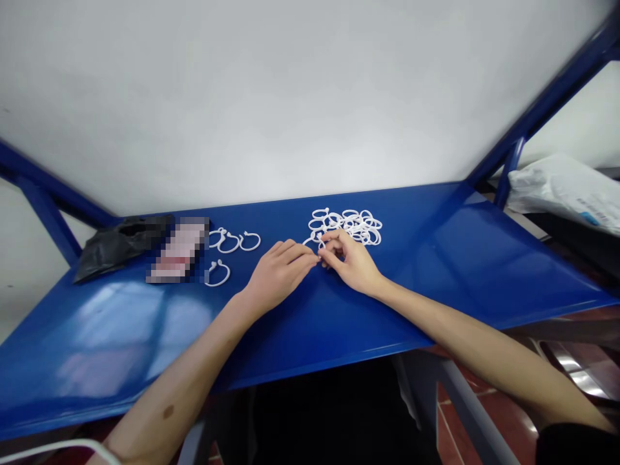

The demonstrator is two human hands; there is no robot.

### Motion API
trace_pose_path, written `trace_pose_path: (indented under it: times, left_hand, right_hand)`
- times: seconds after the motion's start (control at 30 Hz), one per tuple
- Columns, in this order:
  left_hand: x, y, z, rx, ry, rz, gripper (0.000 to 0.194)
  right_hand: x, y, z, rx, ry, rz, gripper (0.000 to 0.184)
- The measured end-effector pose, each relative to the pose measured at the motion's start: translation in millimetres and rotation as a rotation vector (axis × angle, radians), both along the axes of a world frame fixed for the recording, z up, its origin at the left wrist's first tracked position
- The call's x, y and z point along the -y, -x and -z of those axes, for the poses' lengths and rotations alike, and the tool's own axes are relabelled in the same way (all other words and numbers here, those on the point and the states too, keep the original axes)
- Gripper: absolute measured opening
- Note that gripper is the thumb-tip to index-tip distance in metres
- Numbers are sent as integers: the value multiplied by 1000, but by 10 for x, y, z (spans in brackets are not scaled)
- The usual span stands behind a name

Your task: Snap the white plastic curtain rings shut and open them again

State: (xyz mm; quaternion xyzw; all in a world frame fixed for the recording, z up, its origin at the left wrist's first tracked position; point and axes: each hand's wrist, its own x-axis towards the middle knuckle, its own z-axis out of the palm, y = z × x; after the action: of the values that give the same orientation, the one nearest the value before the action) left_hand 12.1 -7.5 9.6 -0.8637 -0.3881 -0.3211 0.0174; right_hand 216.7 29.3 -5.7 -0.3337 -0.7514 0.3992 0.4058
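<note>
My left hand (278, 274) and my right hand (352, 263) meet over the middle of the blue table, fingertips close together. Between them they pinch one white shower curtain ring (309, 241), partly hidden by the fingers. Just beyond my right hand lies a loose pile of similar white rings (359, 226). To the left of my left hand, several more rings rest apart from the pile; one, an open ring with knobbed ends (250, 241), lies at the right of that group, and another ring (227, 276) sits nearer me.
A blurred-out flat pinkish item (179, 252) lies left of the separate rings, beside a black plastic bag (121, 245). The blue table (329, 336) has a wall behind it and blue frame bars at both sides. A white plastic bag (566, 190) stands off the right end.
</note>
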Motion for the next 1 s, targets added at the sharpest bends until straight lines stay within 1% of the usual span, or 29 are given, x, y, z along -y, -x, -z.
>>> trace_pose_path:
  times: [0.03,0.1,0.17,0.23,0.3,0.37,0.43,0.5,0.57,0.73,0.83,0.93,1.0]
  left_hand:
    - [10,-16,-2,60,-23,-34,14]
    - [24,-41,-15,196,-35,-148,14]
    - [24,-51,-30,276,58,-225,18]
    - [14,-51,-39,281,220,-215,16]
    - [3,-48,-36,274,355,-182,19]
    - [-1,-48,-28,294,439,-161,23]
    - [1,-49,-20,320,487,-132,24]
    - [2,-43,-14,325,489,-107,28]
    - [-4,-27,-4,312,457,-91,30]
    - [-25,24,36,277,435,-43,26]
    - [-9,15,54,204,431,-22,26]
    - [16,-20,68,171,416,-58,27]
    - [24,-36,80,172,432,-78,28]
  right_hand:
    - [-3,-6,0,-4,-15,10,18]
    - [1,-18,-10,4,-66,24,18]
    - [22,-25,-27,26,-132,16,18]
    - [55,-25,-40,77,-197,-15,19]
    - [87,-22,-42,144,-248,-44,20]
    - [108,-19,-36,197,-286,-53,20]
    - [117,-17,-26,228,-321,-32,20]
    - [121,-18,-16,253,-365,-11,20]
    - [125,-24,-7,295,-432,-4,21]
    - [124,-84,34,543,-696,19,32]
    - [97,-141,58,608,-825,-7,34]
    - [72,-177,55,631,-879,-39,36]
    - [70,-181,40,643,-894,-46,36]
